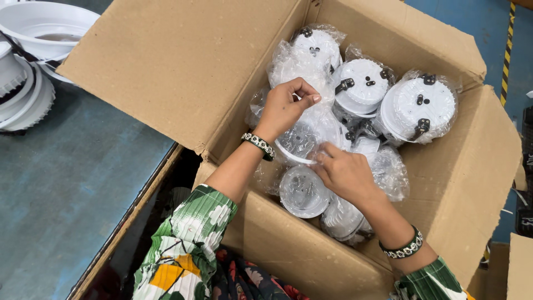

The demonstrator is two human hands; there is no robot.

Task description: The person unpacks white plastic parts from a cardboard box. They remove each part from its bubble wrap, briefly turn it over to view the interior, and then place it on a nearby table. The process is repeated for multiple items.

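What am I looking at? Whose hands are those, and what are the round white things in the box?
The camera sits on a person's head and looks down, so you see that person's own two arms. Both reach into a big cardboard box full of round white fixtures in clear plastic bags. The left hand pinches the plastic of one bagged fixture in the middle of the box. The right hand grips the same bag lower down. More white round parts lie on the blue-grey table at the left.
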